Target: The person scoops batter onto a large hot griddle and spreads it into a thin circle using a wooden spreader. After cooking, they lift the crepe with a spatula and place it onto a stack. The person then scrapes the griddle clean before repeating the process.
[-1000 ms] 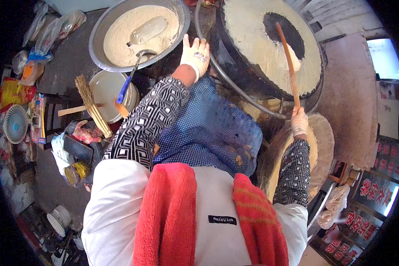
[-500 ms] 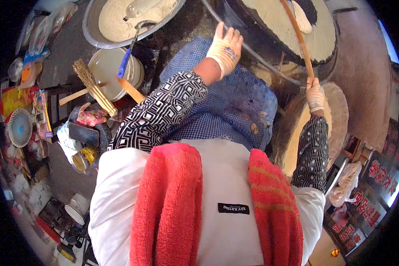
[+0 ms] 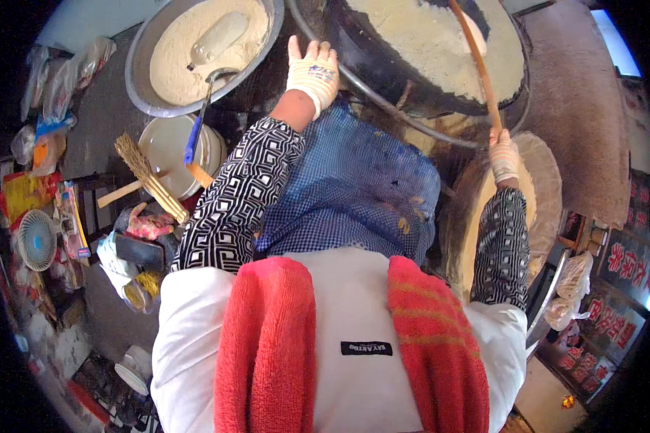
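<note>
In a striped white glove, my right hand [image 3: 504, 156] is closed round the lower end of a long wooden stick [image 3: 478, 58]. The stick reaches up across a round dark griddle [image 3: 383, 76] coated with pale batter [image 3: 412, 32]. A whitish patch lies by the stick's far part, and its far end is cut off by the frame. My left hand [image 3: 313, 74], gloved too, has its fingers stretched out and apart beside the griddle's metal ring [image 3: 372, 97]. Left of it, a large metal basin [image 3: 133, 72] holds beige batter, a clear scoop [image 3: 220, 37] and a ladle with a blue handle [image 3: 193, 139].
A white bucket [image 3: 211, 155] stands below the basin, with a straw brush [image 3: 143, 164] beside it. A round stack of pale flat sheets [image 3: 461, 216] lies by my right forearm. A phone [image 3: 139, 250] and a small basket [image 3: 37, 239] are at left.
The view has shifted, so the basin and griddle sit lower and further left. My left hand has moved left and further away, toward the basin. My right hand keeps hold of the stick.
</note>
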`<state>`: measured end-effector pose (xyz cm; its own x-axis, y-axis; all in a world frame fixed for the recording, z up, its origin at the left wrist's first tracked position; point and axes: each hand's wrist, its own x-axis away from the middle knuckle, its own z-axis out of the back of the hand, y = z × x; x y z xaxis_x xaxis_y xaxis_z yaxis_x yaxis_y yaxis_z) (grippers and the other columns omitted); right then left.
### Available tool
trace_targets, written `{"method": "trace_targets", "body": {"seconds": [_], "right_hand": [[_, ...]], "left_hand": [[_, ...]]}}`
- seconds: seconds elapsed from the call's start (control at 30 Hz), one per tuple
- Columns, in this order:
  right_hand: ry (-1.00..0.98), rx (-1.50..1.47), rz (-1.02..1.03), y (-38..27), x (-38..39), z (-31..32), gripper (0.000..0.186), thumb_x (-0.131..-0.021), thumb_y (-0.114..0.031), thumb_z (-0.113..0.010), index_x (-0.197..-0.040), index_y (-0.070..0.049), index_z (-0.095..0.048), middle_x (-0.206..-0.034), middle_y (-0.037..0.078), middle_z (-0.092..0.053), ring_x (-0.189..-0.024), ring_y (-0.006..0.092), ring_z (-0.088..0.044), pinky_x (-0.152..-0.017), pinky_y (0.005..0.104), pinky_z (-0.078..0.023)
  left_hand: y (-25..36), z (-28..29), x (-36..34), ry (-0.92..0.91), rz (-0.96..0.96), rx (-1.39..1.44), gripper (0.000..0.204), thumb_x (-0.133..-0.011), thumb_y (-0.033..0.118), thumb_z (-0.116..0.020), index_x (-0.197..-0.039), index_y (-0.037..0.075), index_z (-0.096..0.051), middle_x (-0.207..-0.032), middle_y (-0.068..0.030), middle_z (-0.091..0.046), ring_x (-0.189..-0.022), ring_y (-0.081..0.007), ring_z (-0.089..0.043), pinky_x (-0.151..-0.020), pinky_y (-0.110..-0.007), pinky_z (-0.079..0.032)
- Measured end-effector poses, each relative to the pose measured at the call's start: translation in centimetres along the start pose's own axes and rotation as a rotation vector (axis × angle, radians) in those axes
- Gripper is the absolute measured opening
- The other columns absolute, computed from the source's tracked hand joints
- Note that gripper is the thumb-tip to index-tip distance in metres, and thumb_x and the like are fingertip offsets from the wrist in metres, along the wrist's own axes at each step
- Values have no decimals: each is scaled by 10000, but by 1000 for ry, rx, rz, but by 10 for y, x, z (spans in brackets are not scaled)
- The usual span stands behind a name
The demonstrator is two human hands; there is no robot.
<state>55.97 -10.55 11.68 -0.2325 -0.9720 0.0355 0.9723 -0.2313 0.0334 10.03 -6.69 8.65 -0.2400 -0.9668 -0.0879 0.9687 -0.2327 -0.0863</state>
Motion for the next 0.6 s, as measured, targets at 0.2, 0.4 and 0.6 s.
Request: {"method": "trace_targets", "body": {"seconds": [0.2, 0.4, 0.6], "right_hand": [[53, -105, -121, 13, 5, -31, 431, -1035, -430, -418, -987, -48, -611, -919, 295, -668, -885, 482, -637, -730, 586, -473], [148, -24, 181, -14, 19, -57, 336, -983, -429, -508, -992, -106, -597, -775, 278, -660, -733, 499, -636, -668, 602, -494], [67, -138, -42, -49, -8, -28, 373, -994, -403, -472, -1010, -59, -616, -873, 245, -690, -842, 453, -664, -766, 574, -511]], "left_hand": [[-30, -10, -19, -49, 85, -51, 514, -940, 243, -507, -1419, 55, -490, -1531, -100, -430, -1418, -271, -388, -1149, -691, -114], [9, 25, -3, -120, -15, 21, 540, -873, 317, -578, -1330, 35, -522, -1395, -124, -514, -1371, -277, -409, -1129, -700, -164], [65, -10, 47, -18, -242, 140, 628, -888, 379, -588, -1378, 3, -474, -1421, -176, -491, -1386, -333, -395, -1153, -684, -114]]}}
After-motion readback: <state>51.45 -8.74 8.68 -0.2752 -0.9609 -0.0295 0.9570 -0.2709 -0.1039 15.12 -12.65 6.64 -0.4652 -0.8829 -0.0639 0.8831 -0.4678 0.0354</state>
